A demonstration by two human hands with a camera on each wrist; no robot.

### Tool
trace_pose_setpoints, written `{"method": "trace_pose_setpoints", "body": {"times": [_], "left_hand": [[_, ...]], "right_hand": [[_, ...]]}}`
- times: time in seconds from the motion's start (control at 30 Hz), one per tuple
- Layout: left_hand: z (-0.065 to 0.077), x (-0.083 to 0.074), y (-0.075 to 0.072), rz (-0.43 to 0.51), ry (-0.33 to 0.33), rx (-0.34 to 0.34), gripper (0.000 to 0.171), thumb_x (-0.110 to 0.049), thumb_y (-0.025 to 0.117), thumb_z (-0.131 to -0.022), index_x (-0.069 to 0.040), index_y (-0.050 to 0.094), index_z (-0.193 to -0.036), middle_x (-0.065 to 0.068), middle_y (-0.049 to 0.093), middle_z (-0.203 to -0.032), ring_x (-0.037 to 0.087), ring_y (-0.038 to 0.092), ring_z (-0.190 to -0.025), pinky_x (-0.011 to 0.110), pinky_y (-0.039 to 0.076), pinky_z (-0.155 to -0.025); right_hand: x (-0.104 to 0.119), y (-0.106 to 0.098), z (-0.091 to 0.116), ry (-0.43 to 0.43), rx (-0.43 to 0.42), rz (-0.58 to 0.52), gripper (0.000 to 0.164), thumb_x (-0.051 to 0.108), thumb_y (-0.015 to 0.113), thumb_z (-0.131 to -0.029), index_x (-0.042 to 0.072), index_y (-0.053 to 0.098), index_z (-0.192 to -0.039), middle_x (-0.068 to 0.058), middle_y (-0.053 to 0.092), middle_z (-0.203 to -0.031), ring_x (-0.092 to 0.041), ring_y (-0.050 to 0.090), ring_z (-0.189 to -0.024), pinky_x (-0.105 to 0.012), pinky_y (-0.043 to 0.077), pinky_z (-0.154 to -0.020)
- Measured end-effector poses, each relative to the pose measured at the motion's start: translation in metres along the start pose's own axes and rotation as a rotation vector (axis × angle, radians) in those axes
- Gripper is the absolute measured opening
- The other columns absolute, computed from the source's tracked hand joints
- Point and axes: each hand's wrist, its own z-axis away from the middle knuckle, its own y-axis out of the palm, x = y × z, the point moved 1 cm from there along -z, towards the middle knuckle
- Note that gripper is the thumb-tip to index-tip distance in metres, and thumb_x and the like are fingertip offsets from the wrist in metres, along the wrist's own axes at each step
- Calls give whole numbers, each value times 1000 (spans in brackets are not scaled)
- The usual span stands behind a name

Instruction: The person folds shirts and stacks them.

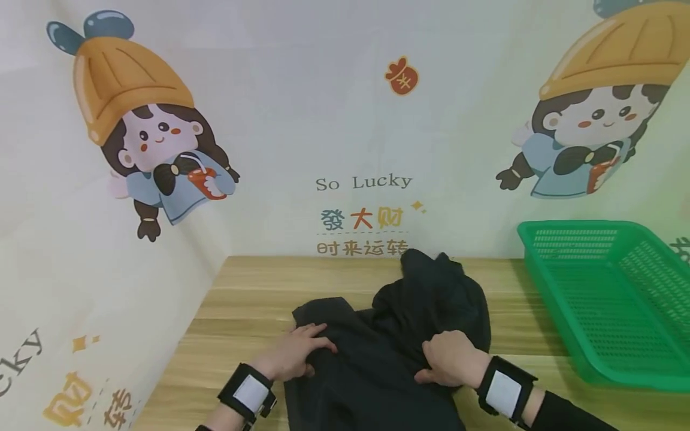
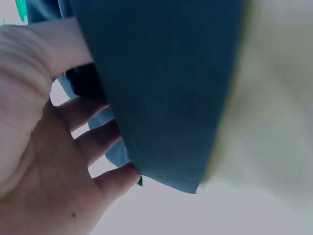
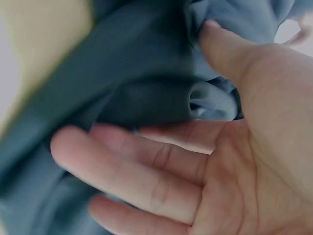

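Note:
A dark, rumpled piece of cloth lies in the middle of the table, bunched up on its far right side; what kind of cloth it is I cannot tell. My left hand rests on its left edge. In the left wrist view, a flap of the cloth covers the fingertips and the end of the thumb. On the right part of the cloth lies my right hand. The right wrist view shows the right hand's fingers loosely extended against the folds, its thumb touching the cloth apart from them.
A green plastic basket stands at the right of the wooden table. Behind and to the left hangs a pale printed sheet with cartoon figures and lettering. Both wrists wear black straps.

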Motion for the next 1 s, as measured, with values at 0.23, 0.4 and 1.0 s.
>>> {"method": "trace_pose_setpoints", "body": {"times": [0.23,0.4,1.0], "left_hand": [[-21,15,-15,-110,-51,-110,36,11,63,-84,-19,70,-104,22,55,-143,44,49,-134,64,39,-109],[-20,10,-33,-53,-18,-126,26,4,62,-87,-11,72,-105,24,59,-137,44,55,-128,58,43,-108],[-47,18,-9,-85,-317,-72,62,-26,79,-79,-11,59,-135,21,54,-134,39,53,-120,54,49,-98]], "right_hand": [[18,-1,8,-57,86,-278,49,54,73,-81,16,56,-56,6,46,-50,-10,47,-47,-27,43,-48],[-10,-19,5,-126,-35,-539,28,47,67,-91,23,73,-77,14,56,-58,-3,50,-49,-21,40,-49],[-71,12,-37,34,-52,-234,39,-2,71,-77,6,65,-115,-14,67,-100,-25,60,-79,-40,51,-67]]}}
